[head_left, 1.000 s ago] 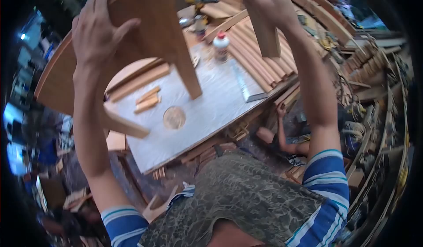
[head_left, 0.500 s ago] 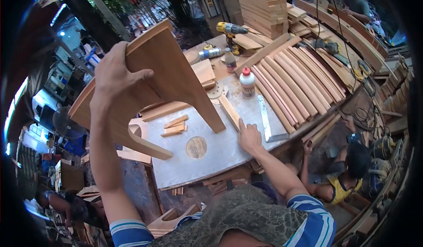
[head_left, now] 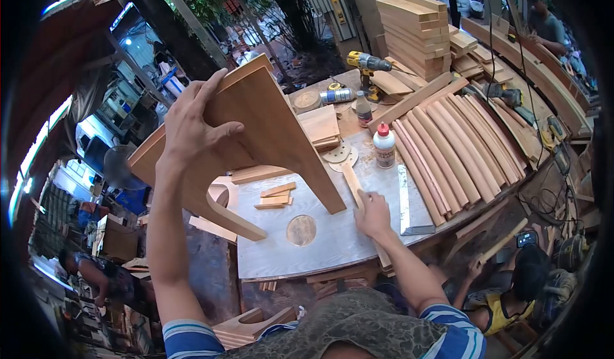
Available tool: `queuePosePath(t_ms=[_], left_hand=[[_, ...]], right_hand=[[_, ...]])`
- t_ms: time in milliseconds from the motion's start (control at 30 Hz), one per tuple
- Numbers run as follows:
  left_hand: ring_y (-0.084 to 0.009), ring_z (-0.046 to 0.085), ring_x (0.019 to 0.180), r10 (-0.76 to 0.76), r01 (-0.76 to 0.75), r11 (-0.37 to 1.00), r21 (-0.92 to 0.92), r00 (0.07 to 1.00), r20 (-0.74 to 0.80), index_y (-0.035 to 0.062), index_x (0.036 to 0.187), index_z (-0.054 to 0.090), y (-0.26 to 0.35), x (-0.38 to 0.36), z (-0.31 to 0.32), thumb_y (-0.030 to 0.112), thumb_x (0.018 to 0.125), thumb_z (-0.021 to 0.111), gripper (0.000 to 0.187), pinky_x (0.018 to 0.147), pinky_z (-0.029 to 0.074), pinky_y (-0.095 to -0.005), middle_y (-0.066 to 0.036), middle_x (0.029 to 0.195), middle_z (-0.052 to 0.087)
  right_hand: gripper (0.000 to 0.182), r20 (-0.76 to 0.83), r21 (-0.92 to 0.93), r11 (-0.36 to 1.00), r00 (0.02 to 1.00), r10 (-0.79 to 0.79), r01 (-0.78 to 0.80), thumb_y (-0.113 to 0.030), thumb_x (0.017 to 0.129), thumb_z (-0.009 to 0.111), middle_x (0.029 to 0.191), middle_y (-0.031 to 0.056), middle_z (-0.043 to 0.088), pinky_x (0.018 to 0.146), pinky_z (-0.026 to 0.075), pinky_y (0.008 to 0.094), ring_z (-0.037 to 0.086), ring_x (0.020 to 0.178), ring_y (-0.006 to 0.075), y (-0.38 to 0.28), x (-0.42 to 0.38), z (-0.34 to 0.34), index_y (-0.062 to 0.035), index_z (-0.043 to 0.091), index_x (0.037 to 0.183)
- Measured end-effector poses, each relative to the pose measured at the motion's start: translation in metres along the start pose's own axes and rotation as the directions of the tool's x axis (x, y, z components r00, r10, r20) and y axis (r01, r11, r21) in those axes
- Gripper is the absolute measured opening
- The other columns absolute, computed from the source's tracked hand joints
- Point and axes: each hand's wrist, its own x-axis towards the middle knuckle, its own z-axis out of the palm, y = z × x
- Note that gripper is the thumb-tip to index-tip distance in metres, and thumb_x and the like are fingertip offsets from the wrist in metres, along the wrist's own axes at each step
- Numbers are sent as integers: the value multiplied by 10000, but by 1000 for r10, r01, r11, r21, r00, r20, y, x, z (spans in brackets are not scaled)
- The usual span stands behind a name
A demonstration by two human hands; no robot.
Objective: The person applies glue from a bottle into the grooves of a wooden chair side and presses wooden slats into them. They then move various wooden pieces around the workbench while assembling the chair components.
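Observation:
A wide wooden panel with an arched cutout (head_left: pixel 272 119) stands tilted over the grey work board (head_left: pixel 320 247), its two legs reaching down to the board. My left hand (head_left: pixel 198 119) grips the panel's upper edge, thumb across its face. My right hand (head_left: pixel 373 215) is closed on a narrow flat wood strip (head_left: pixel 352 181), which lies on the board right of the panel and extends below the hand. Small wood pieces (head_left: pixel 276 196) lie under the arch, above a round inset (head_left: pixel 301 230). A metal square (head_left: pixel 404 199) lies right of my right hand.
A glue bottle with a red cap (head_left: pixel 384 146), a smaller bottle (head_left: pixel 363 109) and a yellow drill (head_left: pixel 368 68) stand behind. Curved slats (head_left: pixel 454 148) fill the right side. A person in yellow (head_left: pixel 502 311) sits at lower right; another person (head_left: pixel 96 276) is at lower left.
The view has shifted, with the bench lower and further right. My right hand has gone from extended fingers on the strip to a closed grip. The seated person's wood piece has moved.

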Motion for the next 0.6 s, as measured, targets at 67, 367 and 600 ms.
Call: queuePosePath(t_ms=[67, 367, 600], left_hand=[[-288, 654, 1007, 2, -2, 1000, 2, 1000, 5, 208, 1495, 540, -1, 0, 1, 526, 629, 899, 990, 871, 536, -414, -87, 1127, 658], [-351, 553, 1194, -8, 12, 993, 120, 999, -41, 126, 1446, 563, 18, -1, 6, 363, 605, 946, 955, 1034, 449, -470, -161, 1287, 580], [-303, 494, 1311, -55, 91, 987, 129, 964, -260, 59, 1455, 468, 28, -14, 38, 326, 536, 956, 1075, 1147, 313, -537, -109, 1350, 546]], right_hand=[[503, -267, 230, 954, 955, -126, 190, -155, 850, 713, 1153, 187, 634, 936, 485, 480, 588, 1072, 379, -9, 28, -15, -54, 624, 1334], [509, -709, -211, 529, 244, -662, 822, -203, 843, 730, 1152, 125, 658, 987, 448, 458, 603, 1103, 322, -205, 173, -220, -13, 628, 1304], [460, -530, -378, 511, 272, -803, 772, -281, 835, 711, 1097, 138, 658, 1033, 424, 472, 607, 1127, 330, -242, 205, -205, 6, 645, 1188]])
